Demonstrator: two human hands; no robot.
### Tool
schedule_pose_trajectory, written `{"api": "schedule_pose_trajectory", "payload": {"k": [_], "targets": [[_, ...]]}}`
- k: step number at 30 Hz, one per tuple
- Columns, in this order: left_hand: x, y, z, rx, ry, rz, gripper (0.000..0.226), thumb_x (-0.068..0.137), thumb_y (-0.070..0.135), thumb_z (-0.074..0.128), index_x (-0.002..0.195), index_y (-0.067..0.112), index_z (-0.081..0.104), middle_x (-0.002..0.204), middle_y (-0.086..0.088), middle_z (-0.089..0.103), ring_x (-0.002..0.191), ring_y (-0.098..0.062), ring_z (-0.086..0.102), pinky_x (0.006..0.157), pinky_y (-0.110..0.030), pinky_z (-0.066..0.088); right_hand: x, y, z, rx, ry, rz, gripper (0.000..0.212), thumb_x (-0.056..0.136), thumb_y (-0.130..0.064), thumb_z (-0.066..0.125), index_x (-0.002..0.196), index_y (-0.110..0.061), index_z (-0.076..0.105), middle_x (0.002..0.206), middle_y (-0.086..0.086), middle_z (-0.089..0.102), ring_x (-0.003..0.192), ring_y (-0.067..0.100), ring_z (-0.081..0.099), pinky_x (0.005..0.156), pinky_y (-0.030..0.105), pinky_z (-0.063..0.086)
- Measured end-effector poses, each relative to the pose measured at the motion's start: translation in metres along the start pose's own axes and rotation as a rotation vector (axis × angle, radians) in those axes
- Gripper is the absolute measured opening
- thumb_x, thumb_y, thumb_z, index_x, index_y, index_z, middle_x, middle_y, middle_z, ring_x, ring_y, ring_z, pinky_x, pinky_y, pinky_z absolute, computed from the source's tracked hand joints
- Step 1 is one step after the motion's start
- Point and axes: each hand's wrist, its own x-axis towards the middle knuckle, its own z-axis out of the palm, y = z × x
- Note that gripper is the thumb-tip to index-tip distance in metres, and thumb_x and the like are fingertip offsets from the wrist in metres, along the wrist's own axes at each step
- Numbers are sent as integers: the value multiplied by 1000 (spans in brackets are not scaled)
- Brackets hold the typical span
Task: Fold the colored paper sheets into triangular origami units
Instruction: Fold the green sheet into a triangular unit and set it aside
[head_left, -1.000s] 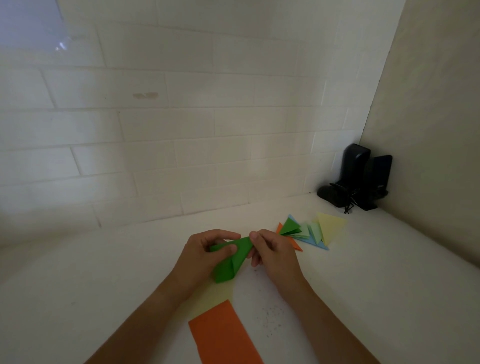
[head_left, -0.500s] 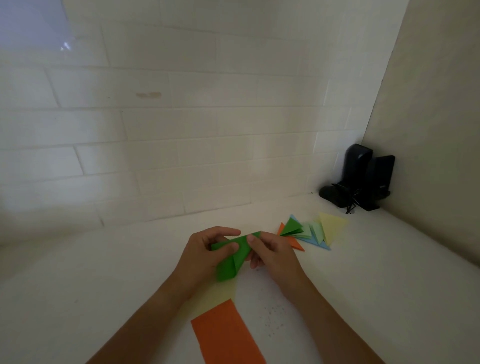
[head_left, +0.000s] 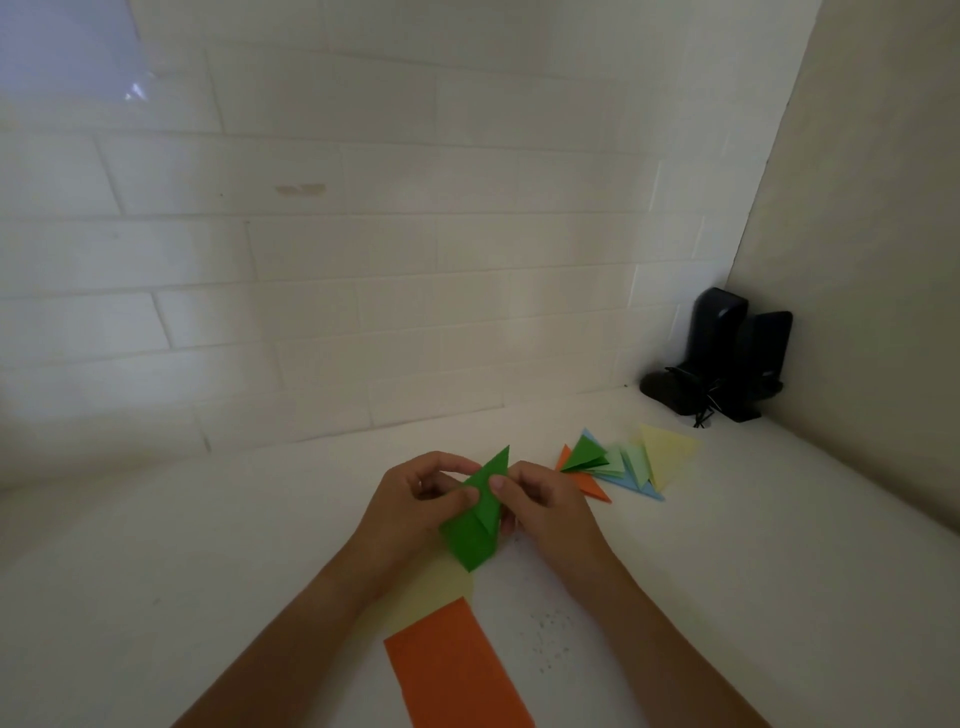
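A black device (head_left: 727, 358) stands in the corner of the white counter (head_left: 156, 571), against the tiled wall (head_left: 363, 234).

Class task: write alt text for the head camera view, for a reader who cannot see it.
Two hands, left and right, pinch a half-folded green paper above a white counter. Folded coloured triangles lie to the right; an orange sheet lies nearer.

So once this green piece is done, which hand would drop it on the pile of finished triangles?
Probably the right hand: it grips the green piece and sits nearer the finished triangles.
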Motion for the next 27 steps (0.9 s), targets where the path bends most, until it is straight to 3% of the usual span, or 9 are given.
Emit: {"api": "schedule_pose_trajectory", "payload": {"k": [6, 11, 20, 23, 27], "targets": [[-1, 2, 2, 27, -51, -51, 19, 92, 9, 74, 109, 18, 76, 74, -3, 73, 73, -11, 70, 68, -16, 51, 0, 0, 0, 7, 57, 3, 30, 103, -19, 60, 74, -12, 62, 64, -4, 57, 62, 8, 54, 62, 19, 44], [-2, 2, 4, 28, -71, -85, 8, 96, 16, 71, 101, 16, 77, 89, -3, 78, 81, -14, 73, 72, -18, 54, 0, 2, 0, -8, 14, -33, 28, 104, -21, 60, 82, -4, 63, 75, 18, 57, 68, 15, 52, 64, 28, 44], [1, 0, 2, -5, 42, -38, 14, 99, 14, 66, 95, 9, 78, 91, -9, 79, 89, -24, 76, 83, -32, 61, 0, 0, 2, -8, -55, -5, 23, 102, -23, 63, 81, -18, 67, 72, -5, 61, 70, 8, 57, 66, 25, 44], [1, -1, 4, -4, -6, -64, 17, 100, 14, 63, 93, 6, 77, 91, -14, 77, 87, -27, 74, 86, -38, 60, -1, -1, 0, -6, -63, 6, 31, 102, -18, 63, 73, -28, 64, 69, -10, 59, 68, 6, 54, 66, 23, 42], [0, 0, 4, -42, -9, -19, 19, 100, 18, 65, 93, 5, 77, 89, -14, 76, 86, -26, 74, 87, -36, 61, -3, -1, -1, -52, -146, 5, 23, 101, -20, 62, 78, -17, 63, 73, -3, 59, 73, 11, 55, 70, 30, 43]]}}
